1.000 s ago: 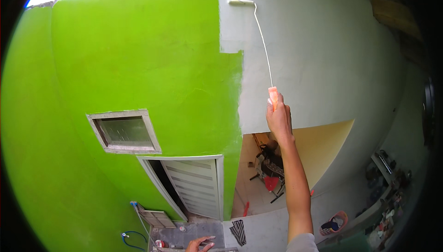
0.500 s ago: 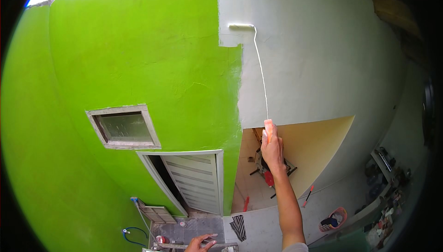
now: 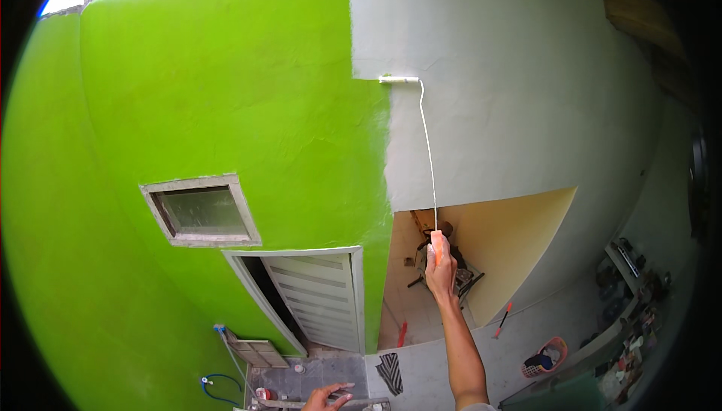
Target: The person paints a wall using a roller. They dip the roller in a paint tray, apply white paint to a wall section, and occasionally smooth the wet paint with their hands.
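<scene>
My right hand (image 3: 441, 268) is wrapped round the orange handle of a paint roller (image 3: 399, 80). From the handle a long thin white rod runs up to the small white roller head, which lies against the wall at the border of the green paint (image 3: 286, 125) and the pale grey-white paint (image 3: 481, 110). The head's left end overlaps the green. At the lower edge my left hand (image 3: 328, 397) is partly in view, fingers stretched and apart, close to a narrow ledge or plank (image 3: 293, 403). Nothing shows in its fingers.
A framed window (image 3: 201, 209) and a slatted door (image 3: 316, 298) sit in the green wall. Right of the door is an opening (image 3: 519, 238) with equipment inside. Below lie a striped cloth (image 3: 389, 373), a blue hose (image 3: 218, 387) and a pink basket (image 3: 545, 358) of cloths.
My right hand has come down, drawing the roller head lower along the paint border. Pale paint now covers more of the wall beside the notch. My left hand has hardly moved.
</scene>
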`<state>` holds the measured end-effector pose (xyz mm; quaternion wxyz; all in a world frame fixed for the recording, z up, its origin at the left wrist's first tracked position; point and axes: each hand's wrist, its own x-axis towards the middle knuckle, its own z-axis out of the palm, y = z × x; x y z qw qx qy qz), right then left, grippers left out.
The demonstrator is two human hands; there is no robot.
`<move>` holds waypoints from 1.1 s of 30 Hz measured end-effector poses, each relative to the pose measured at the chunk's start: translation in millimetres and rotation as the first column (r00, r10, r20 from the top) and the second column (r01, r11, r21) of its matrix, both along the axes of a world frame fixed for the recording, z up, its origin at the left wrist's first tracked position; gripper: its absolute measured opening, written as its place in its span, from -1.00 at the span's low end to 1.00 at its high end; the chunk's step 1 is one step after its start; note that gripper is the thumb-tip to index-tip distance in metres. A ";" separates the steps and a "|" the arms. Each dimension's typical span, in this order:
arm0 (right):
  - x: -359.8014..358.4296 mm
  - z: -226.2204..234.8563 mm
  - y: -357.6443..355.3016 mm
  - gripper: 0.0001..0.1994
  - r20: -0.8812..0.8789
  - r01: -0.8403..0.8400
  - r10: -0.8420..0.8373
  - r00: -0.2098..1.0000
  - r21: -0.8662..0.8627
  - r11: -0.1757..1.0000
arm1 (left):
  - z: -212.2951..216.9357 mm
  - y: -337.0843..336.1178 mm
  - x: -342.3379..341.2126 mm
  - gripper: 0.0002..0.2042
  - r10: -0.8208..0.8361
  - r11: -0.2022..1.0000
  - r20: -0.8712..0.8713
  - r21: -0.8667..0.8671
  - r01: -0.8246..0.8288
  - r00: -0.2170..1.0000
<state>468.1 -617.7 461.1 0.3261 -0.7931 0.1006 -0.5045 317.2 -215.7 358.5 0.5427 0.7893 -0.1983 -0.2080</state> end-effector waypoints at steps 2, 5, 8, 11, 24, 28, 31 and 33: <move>1.4 5.4 -3.3 -0.63 0.009 -0.001 0.001 1.000 -0.014 1.000 | -2.6 -1.1 1.1 -0.59 -0.012 1.000 -0.007 0.010 0.012 1.000; 4.8 18.4 -7.8 -0.62 -0.006 -0.010 0.010 1.000 -0.030 0.999 | 0.8 -3.4 1.9 -0.60 -0.040 0.999 -0.034 0.007 0.040 0.999; 14.7 32.9 -16.8 -0.61 0.016 -0.013 0.015 1.000 -0.069 0.997 | 1.8 -5.5 2.7 -0.61 -0.059 0.998 -0.042 -0.015 0.058 0.997; 24.2 56.0 -27.1 -0.62 0.074 0.018 -0.007 0.997 -0.137 0.990 | 5.3 -7.1 2.2 -0.61 -0.056 0.998 -0.055 -0.029 0.055 0.997; 42.6 219.9 -42.6 -0.71 0.105 0.015 0.005 0.994 -0.193 0.981 | 11.9 -2.9 12.1 -0.57 -0.016 0.999 -0.077 -0.046 0.012 0.997; 38.7 271.5 -38.6 -0.69 0.029 0.020 -0.016 0.999 -0.138 0.990 | 18.7 -2.9 12.9 -0.57 -0.027 0.997 -0.145 -0.077 0.016 0.989; 44.7 305.8 -38.7 -0.68 -0.028 0.044 -0.048 0.998 -0.140 0.989 | 13.7 -1.4 14.8 -0.57 -0.025 0.999 -0.062 -0.038 0.023 0.998; 50.7 324.3 -44.9 -0.68 0.005 0.064 -0.064 0.998 -0.166 0.984 | 18.8 -2.6 15.0 -0.57 -0.036 0.999 -0.027 -0.038 0.035 0.999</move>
